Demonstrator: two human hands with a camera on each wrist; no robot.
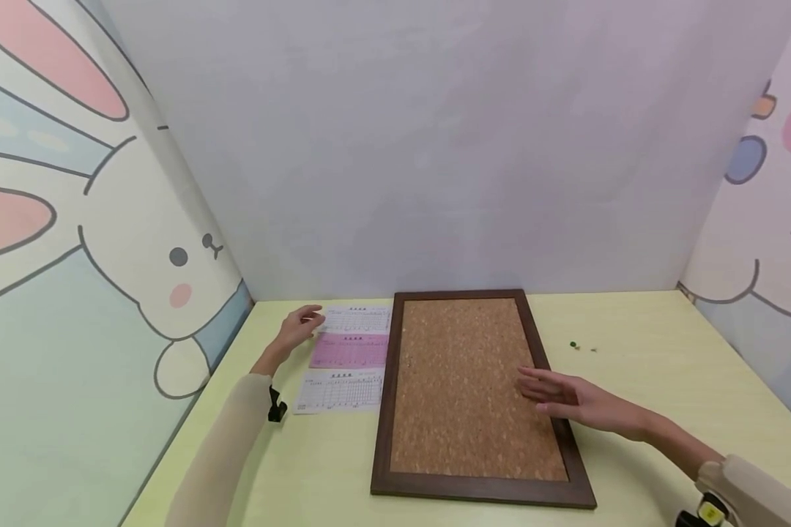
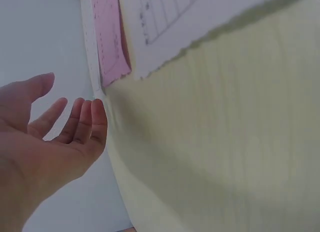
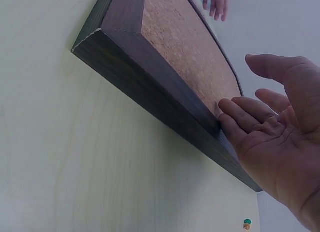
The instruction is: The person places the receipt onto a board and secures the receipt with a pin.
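Note:
In the head view my left hand (image 1: 298,329) is at the left edge of the top white printed slip (image 1: 357,320), fingers loosely bent and holding nothing. Below that slip lie a pink slip (image 1: 349,351) and another white slip (image 1: 339,390). The left wrist view shows the same hand (image 2: 60,142) with its fingers apart from the thumb. My right hand (image 1: 583,401) is over the right side of a cork board (image 1: 468,395) with a dark wooden frame (image 1: 481,488). Its palm and relaxed fingers (image 3: 280,127) show in the right wrist view, with nothing held.
To the right of the board, a green pin (image 1: 573,344) and other small pins (image 1: 593,350) lie on the pale table (image 1: 659,380). A plain wall (image 1: 435,146) stands behind, with cartoon-printed panels (image 1: 165,307) at both sides.

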